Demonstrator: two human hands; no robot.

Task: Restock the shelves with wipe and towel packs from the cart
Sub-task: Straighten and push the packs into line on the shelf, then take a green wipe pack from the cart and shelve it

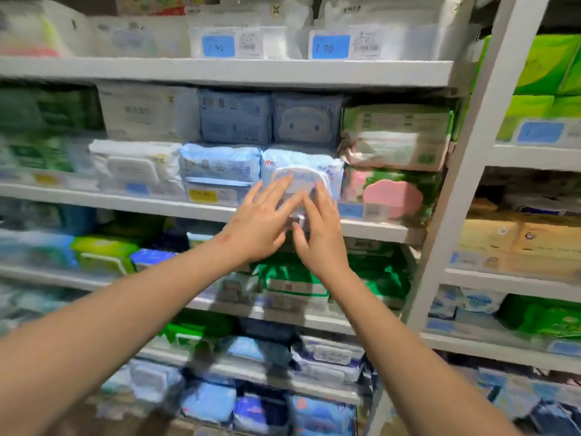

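A light-blue wipe pack [327,166] with a white flip lid stands at the front of the second shelf [119,201], facing me. My left hand [262,226] and my right hand [317,234] lie side by side against its front, fingers straight, pressing on the lid. Another blue pack with a cartoon face [306,121] sits on top of it. Beside it on the left is a blue wipe pack [220,163], on the right a pink-lidded green pack [393,193]. The cart is out of view.
White shelving holds rows of wipe packs on several levels, with blue and yellow price tags on the edges. A white upright post [465,171] divides this bay from the right bay of green and orange tissue packs.
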